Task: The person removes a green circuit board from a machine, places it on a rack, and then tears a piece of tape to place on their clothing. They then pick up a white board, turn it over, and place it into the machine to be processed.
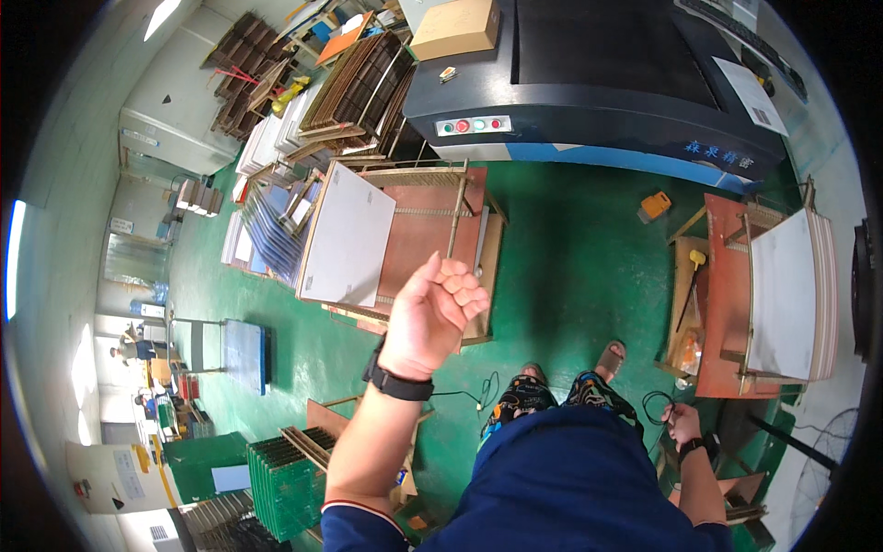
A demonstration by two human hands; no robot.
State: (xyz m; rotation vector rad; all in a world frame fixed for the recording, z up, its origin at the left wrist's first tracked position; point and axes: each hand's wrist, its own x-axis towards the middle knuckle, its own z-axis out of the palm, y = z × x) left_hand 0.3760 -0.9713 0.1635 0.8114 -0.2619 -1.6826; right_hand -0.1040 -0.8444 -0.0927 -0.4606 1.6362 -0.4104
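Observation:
My left hand [436, 311] is raised in the middle of the head view, palm turned up and fingers curled in, with nothing visible in it. A black strap [397, 377] circles that wrist. Behind the hand is a rack cart [428, 221] with a white panel [348, 237] leaning on its left side; I see no contact. Low on the right, beside my thigh, my right hand [682, 423] is closed around a thin black cable [655, 397] that hangs in a loop. Another black cable [484, 394] shows just right of the left wrist.
A large dark machine [598, 120] with a button panel [474, 125] spans the back, a cardboard box [455, 28] on top. To the right stands another rack with white panels [782, 294]. An orange tool [655, 206] lies on the green floor. Left are a blue trolley [245, 357] and green racks [276, 483].

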